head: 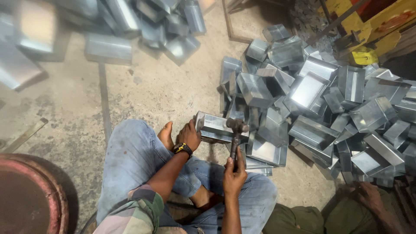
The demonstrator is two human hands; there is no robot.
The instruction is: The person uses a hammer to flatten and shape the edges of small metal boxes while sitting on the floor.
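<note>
While seated cross-legged on the bare grey concrete floor [164, 86], the person keeps both hands occupied at lower centre of the frame. Right hand [234, 175]: grip closed fully around the wooden handle of a dark steel-headed hammer [236, 130], held upright with the head resting on or just above the workpiece, placed so as to strike down on it. Left hand [189, 135], black wristwatch [183, 148] at the wrist: grip wrapped over the near end of a shiny folded sheet-metal box [215, 127], apparently pinning it steady against the floor under the hammer head. A bare foot [166, 135] lies just beside this hand, touching or nearly touching the box end; whether it braces the piece cannot be told.

Outward, right half of frame: loose heap of similar galvanised sheet-metal boxes [320, 99], tumbled at all angles, within arm's reach. Upper left: second, blurred heap of like boxes [143, 26]. Lower left: rusty red round drum rim [30, 195]. Upper right: yellow machine frame [372, 30]. Lower right: another person's hand [368, 195] near the heap.
</note>
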